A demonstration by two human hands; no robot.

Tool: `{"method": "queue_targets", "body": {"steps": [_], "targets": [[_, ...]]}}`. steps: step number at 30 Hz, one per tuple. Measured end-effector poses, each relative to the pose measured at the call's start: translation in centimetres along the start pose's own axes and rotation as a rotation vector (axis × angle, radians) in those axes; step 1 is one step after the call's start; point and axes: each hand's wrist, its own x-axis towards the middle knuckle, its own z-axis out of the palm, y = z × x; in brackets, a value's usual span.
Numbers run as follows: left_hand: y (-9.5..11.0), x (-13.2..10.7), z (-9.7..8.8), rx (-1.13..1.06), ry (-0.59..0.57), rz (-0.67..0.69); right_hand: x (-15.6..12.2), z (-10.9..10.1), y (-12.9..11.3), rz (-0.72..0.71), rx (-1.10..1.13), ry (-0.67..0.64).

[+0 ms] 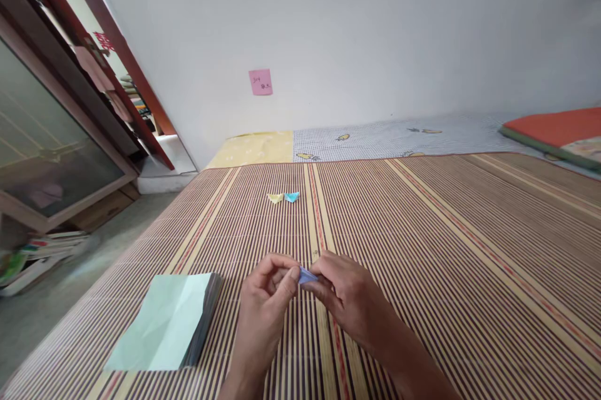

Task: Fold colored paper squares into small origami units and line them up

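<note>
A small folded piece of blue-violet paper (307, 276) is pinched between my two hands above the striped mat. My left hand (267, 293) grips its left end between thumb and forefinger. On the other side, my right hand (345, 290) closes on the right end, its fingertips partly covering the paper. Farther off on the mat lie two small folded paper pieces side by side, a pale yellow one (275, 198) and a bright blue one (292, 197). A thick stack of paper with a pale green top sheet (162, 322) rests to the left of my left hand.
The striped mat (422, 250) spreads over the bed-like surface up to patterned cloth (375, 137) along the wall. A pink note (260, 82) sticks to the wall. Folded orange bedding (558, 128) lies at the far right. A glass-paned door (51, 137) stands at the left.
</note>
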Motion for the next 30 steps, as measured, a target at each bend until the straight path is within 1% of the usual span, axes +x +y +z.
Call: {"method": "queue_targets", "body": {"steps": [6,10,14,19,23,27,30], "targets": [[0.0,-0.2,0.4,0.061,-0.014,-0.004,0.0,-0.5,-0.3,0.019,0.15,0.06],[0.2,-0.3,0.9,0.078,-0.034,0.011,0.0,-0.4,-0.6,0.021,0.155,0.079],[0.3,-0.3,1.0,0.045,-0.025,-0.006,0.0,-0.3,-0.9,0.029,0.175,0.076],[-0.4,-0.1,0.7,-0.033,0.02,-0.021,-0.1,-0.5,-1.0,0.013,0.232,0.108],[-0.9,-0.2,0.5,-0.064,0.112,-0.021,0.1,-0.5,-1.2,0.003,0.265,0.183],[-0.6,-0.3,0.7,-0.054,0.188,-0.014,0.2,-0.5,-1.2,0.001,0.269,0.246],[-0.4,-0.5,1.1,-0.004,0.192,0.005,0.2,-0.5,-1.2,0.005,0.269,0.281]]}}
